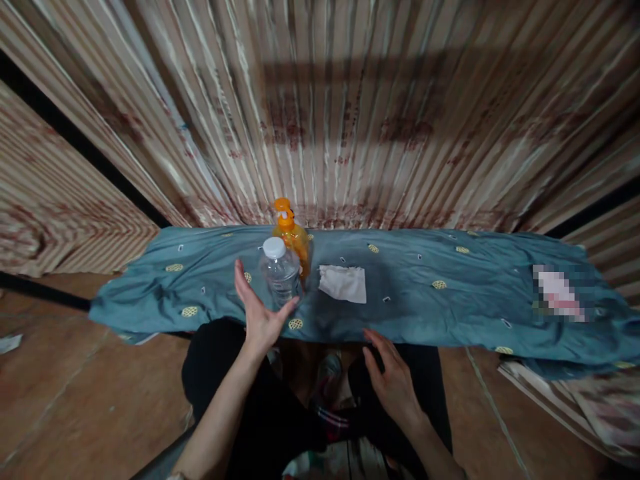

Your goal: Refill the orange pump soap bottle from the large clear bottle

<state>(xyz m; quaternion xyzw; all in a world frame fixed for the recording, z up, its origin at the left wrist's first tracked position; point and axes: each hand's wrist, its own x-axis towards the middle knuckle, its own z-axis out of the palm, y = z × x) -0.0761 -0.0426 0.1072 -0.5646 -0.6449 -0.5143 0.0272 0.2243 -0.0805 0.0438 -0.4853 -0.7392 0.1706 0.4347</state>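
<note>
A clear plastic bottle (281,275) with a white cap stands upright on the cloth-covered table. My left hand (263,317) is beside it on the near left, thumb and fingers spread wide around its lower part; whether the thumb touches it I cannot tell. Just behind the bottle stands an orange pump bottle (295,240), partly hidden by it. To the right lies a crumpled white tissue (344,284), flat on the cloth. My right hand (390,373) hovers near the table's front edge above my right leg, fingers loosely apart and holding nothing.
A blue-green cloth (410,310) with yellow patterns covers the narrow table. At its right end lies a blurred-out pinkish item (557,293). Striped packaging sheets (340,120) rise behind the table. Dark metal bars (85,140) slant at both sides.
</note>
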